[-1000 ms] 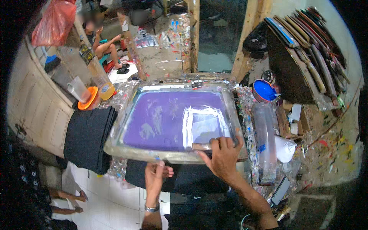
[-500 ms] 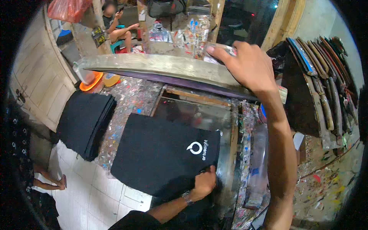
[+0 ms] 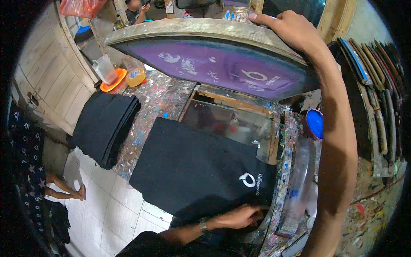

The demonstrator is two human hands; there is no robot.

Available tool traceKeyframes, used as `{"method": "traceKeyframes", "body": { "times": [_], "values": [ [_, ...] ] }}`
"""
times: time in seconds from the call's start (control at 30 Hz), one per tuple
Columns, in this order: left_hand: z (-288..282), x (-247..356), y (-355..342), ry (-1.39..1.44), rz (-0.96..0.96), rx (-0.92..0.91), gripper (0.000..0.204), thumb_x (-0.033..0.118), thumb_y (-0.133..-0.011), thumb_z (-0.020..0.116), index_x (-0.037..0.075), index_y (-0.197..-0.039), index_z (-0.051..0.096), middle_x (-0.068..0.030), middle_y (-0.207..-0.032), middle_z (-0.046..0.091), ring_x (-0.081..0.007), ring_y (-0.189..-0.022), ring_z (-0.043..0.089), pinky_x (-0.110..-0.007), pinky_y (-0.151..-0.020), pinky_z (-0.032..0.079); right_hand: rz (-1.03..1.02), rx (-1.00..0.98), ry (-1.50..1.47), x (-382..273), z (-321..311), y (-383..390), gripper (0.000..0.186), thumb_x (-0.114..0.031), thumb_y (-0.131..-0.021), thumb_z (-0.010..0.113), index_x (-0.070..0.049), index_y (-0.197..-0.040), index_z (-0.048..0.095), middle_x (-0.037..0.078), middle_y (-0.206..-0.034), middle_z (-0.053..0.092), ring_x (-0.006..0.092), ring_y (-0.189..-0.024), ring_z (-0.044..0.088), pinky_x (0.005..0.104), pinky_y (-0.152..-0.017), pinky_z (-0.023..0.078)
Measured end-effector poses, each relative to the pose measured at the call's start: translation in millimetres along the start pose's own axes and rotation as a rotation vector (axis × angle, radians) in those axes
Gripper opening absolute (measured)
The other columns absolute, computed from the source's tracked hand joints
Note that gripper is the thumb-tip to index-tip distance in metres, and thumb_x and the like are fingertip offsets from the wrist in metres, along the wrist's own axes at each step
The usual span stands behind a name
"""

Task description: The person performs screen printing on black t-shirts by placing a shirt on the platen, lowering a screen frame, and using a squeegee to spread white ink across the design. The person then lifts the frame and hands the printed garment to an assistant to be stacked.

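My right hand (image 3: 295, 32) grips the upper wooden edge of a screen-printing frame (image 3: 192, 28), which stands tilted up at the far side of the bench. Its purple mesh (image 3: 201, 64) faces me and carries a pale ring-shaped design. Below it, a black fabric piece (image 3: 184, 158) lies partly over a glass plate (image 3: 222, 118). Near the fabric's right end is a white ring-shaped print (image 3: 248, 180) with lettering. My left hand (image 3: 237, 216), a watch on its wrist, is closed at the fabric's near right edge; its fingertips are partly in shadow.
A stack of black fabric (image 3: 105, 128) lies on the left. Behind it are an orange dish (image 3: 112, 85), a plastic jug (image 3: 104, 70) and a tape roll (image 3: 135, 77). Blue paint (image 3: 314, 124) and racked squeegees (image 3: 361, 64) are on the right. A person (image 3: 136, 15) sits in the background.
The frame has swung further up, baring its purple mesh, with my right hand on it. My left hand has moved right and nearer, and the fabric's printed end has shifted with it.
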State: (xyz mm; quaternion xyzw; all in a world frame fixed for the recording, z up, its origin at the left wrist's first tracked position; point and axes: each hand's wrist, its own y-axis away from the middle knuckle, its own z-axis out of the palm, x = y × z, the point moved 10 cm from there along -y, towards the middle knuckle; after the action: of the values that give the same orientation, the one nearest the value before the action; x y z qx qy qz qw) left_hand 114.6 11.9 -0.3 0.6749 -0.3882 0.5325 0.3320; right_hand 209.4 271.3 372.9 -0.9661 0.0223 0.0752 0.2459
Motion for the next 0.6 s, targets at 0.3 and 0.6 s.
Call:
{"method": "traceKeyframes", "body": {
  "times": [0.3, 0.6],
  "values": [
    [-249.8, -82.5, 183.8, -1.172, -0.717, 1.125, 0.039, 0.031, -0.081, 0.070, 0.000, -0.099, 0.055, -0.0189, -0.098, 0.056, -0.0383, -0.096, 0.054, -0.049, -0.077, 0.043, 0.028, -0.016, 0.022, 6.8, 4.1, -8.7, 0.086, -0.076, -0.074, 0.052, 0.005, -0.095, 0.072, 0.023, -0.088, 0.069, 0.0332, -0.086, 0.069, 0.0381, -0.084, 0.049],
    [-256.1, -120.5, 185.7, 0.039, -0.230, 1.379, 0.024, 0.026, -0.099, 0.049, 0.003, -0.092, 0.053, -0.0118, -0.088, 0.059, -0.0250, -0.084, 0.057, -0.038, -0.077, 0.045, 0.113, -0.100, -0.087, 4.8, 11.6, -6.9, 0.081, -0.073, -0.077, 0.052, 0.003, -0.094, 0.072, 0.026, -0.094, 0.068, 0.0374, -0.096, 0.065, 0.0412, -0.089, 0.046]
  ]
}}
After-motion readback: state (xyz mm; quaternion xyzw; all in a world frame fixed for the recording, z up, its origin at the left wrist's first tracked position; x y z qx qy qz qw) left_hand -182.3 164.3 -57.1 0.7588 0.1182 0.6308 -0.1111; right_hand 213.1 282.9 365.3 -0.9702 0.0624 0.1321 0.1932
